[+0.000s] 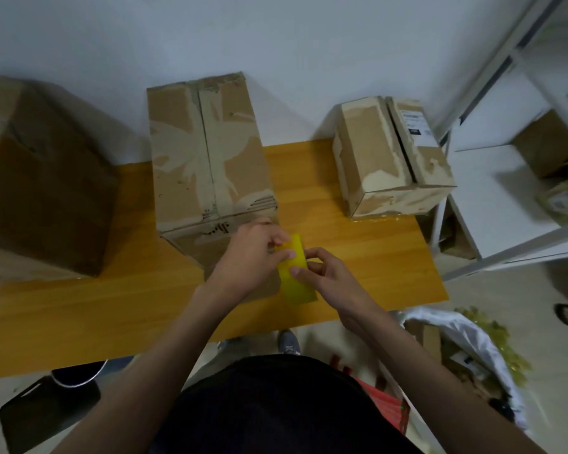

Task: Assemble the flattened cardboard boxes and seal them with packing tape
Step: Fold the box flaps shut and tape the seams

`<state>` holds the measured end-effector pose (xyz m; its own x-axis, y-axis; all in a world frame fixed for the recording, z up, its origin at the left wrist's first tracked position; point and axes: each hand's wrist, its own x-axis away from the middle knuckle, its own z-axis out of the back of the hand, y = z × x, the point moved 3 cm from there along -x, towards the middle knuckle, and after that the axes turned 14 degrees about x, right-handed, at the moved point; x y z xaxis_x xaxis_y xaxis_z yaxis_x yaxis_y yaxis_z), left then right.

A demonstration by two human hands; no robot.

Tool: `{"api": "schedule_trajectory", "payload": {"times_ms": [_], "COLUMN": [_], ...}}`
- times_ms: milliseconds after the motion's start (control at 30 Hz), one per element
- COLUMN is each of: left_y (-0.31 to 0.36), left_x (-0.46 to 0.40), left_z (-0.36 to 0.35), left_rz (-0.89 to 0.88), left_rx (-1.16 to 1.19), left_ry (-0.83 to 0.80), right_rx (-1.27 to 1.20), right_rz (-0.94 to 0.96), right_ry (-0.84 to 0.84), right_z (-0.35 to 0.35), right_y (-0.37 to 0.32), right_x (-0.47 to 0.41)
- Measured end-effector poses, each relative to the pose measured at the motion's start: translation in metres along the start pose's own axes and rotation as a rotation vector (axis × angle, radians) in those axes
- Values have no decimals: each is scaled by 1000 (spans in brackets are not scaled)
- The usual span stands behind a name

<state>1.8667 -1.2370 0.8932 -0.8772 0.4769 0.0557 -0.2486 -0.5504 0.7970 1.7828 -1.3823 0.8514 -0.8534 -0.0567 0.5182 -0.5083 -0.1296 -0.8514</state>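
A tall cardboard box (207, 152) stands upright at the middle of the wooden table (112, 306), its top flaps closed under an old tape seam. In front of its near face, both hands hold a yellow roll of packing tape (295, 276). My left hand (256, 253) grips the roll's upper part, against the box's lower front. My right hand (322, 273) pinches the roll's right edge with its fingertips. A smaller box (384, 158) with a gap between its top flaps sits at the table's far right.
A large brown box (40, 178) stands at the left end of the table. White metal shelving (505, 178) with more boxes is on the right. A white-lined bin (466, 348) and a dark bag (46, 411) sit on the floor near my feet.
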Motion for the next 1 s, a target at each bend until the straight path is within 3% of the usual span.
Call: {"api": "schedule_trajectory", "payload": {"times_ms": [233,367,533,667,867,1000], "left_y": [22,26,20,22,40,51], "left_x": [-11,-19,-20,-25,-21,-24], "left_z": [-4,-16,-35,-38,-33,-30], "left_rz": [16,16,35,22,-58,-85], "left_rx": [69,-22,-113,-161,-90,-52], "left_ry": [38,21,-24,-69,-73,-82], "right_rx": [12,39,195,354,370,307], "right_rz": [88,103,116,239,264,281], "right_ry": [70,133,237,316,444,399], "right_z": [19,22,25,26,42,49], "right_y": [-2,-3,2,3,6,9], "right_x": [7,3,0,-3,-10,-10]}}
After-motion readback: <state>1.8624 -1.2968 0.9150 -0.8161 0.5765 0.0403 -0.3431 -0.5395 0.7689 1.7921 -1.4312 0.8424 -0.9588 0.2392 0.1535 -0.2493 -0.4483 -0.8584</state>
